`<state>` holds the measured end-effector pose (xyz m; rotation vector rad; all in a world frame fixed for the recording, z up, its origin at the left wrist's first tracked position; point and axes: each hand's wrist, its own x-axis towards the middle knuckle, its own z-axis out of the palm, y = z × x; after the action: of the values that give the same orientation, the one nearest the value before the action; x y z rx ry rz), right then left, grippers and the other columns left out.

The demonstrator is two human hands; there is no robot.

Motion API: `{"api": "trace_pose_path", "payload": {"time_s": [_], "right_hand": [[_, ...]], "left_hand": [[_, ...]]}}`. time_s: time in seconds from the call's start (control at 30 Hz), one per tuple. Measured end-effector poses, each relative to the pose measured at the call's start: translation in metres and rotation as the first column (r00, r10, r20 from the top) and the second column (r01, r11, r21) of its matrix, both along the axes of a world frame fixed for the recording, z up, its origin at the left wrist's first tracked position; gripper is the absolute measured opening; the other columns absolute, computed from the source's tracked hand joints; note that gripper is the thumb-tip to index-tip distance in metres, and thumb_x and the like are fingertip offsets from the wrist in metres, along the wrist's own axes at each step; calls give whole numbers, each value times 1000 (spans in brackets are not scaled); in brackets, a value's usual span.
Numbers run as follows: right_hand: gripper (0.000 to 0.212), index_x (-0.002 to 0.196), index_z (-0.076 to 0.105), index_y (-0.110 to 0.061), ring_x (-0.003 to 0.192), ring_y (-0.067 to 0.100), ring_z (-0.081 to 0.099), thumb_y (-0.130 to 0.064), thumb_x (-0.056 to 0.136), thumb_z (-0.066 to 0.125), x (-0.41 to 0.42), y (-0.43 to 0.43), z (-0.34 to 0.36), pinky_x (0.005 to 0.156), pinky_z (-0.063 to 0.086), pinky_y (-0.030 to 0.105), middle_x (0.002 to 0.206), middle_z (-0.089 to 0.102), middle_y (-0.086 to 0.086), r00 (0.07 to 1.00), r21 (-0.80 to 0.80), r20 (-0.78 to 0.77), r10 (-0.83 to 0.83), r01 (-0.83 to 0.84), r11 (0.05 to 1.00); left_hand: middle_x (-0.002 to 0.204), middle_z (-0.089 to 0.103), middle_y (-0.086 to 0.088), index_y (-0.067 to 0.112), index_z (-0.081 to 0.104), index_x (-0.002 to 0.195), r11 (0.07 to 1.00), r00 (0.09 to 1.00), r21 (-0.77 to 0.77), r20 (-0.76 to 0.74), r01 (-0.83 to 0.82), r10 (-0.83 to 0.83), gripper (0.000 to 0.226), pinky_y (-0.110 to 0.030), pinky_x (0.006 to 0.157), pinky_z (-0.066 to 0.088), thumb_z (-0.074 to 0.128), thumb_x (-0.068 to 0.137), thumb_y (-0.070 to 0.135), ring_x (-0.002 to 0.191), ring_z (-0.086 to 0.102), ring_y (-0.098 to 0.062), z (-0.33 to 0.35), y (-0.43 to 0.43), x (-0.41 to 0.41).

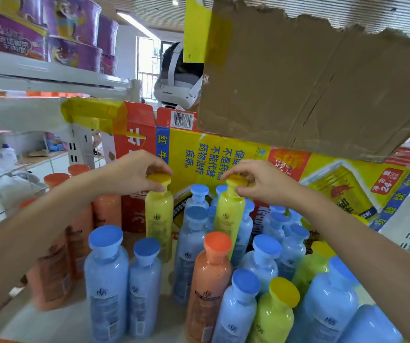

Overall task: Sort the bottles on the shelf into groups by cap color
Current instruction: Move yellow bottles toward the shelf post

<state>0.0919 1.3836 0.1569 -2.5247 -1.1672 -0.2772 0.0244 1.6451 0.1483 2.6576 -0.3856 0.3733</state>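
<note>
At 12 o'clock: left hand (138,170) pinches yellow bottle (159,214) by cap; right hand (261,180) pinches second yellow bottle (228,216), seemingly lifted, likely pairing yellows.

Yellow bottles (159,219), blue bottles (106,276) and orange bottles (209,280) have matching caps; the cardboard (323,95) is plain brown.

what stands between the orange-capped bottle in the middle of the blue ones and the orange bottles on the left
Two blue-capped bottles stand side by side between the orange-capped bottle and the orange group; the left forearm also crosses above that gap. Lifting over the caps would probably clear them.
</note>
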Motion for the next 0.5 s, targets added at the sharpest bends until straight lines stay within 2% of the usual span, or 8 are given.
{"api": "trace_pose_path", "payload": {"time_s": [0.2, 0.27, 0.33, 0.43, 0.5], "right_hand": [[27, 104, 68, -23, 80, 17, 54, -13, 81, 59, -1, 2, 27, 78, 44, 34, 95, 61, 0, 986, 170, 161, -45, 18, 985], [29, 104, 68, -21, 82, 14, 54, -25, 78, 55, -3, 2, 39, 76, 40, 28, 94, 61, 0, 972, 217, 225, -65, 15, 976], [35, 104, 68, -21, 76, 8, 50, -29, 75, 51, -5, 1, 50, 73, 32, 22, 90, 59, -2, 955, 254, 285, -87, 12, 967], [31, 105, 68, -20, 68, 1, 46, -24, 77, 54, -8, 0, 61, 70, 29, 19, 86, 57, -2, 941, 316, 322, -104, -3, 949], [29, 105, 68, -21, 73, 9, 50, -19, 78, 56, -10, -2, 65, 72, 31, 21, 88, 59, 1, 933, 336, 339, -119, -2, 942]], "left_hand": [[103, 66, -1, 12, 65, 111, 989, 975, -151, 221, -5, 39, 32, -33, 92, 47, 69, 79, 14, 95, 61, -15, 28, -7, 4], [101, 68, -4, 12, 66, 107, 975, 954, -223, 293, -3, 70, 28, -38, 91, 49, 68, 80, 15, 91, 63, -18, 36, -7, 7], [99, 69, -6, 14, 67, 106, 957, 932, -289, 348, 2, 104, 25, -40, 89, 49, 68, 81, 17, 88, 63, -23, 44, -8, 9], [88, 67, 0, 17, 66, 105, 927, 902, -373, 414, 47, 120, 23, -33, 77, 48, 65, 83, 20, 75, 60, -19, 58, -14, 7], [88, 65, 1, 18, 66, 105, 921, 884, -385, 449, 63, 127, 23, -23, 73, 46, 65, 83, 23, 74, 57, -12, 67, -21, 6]]}}
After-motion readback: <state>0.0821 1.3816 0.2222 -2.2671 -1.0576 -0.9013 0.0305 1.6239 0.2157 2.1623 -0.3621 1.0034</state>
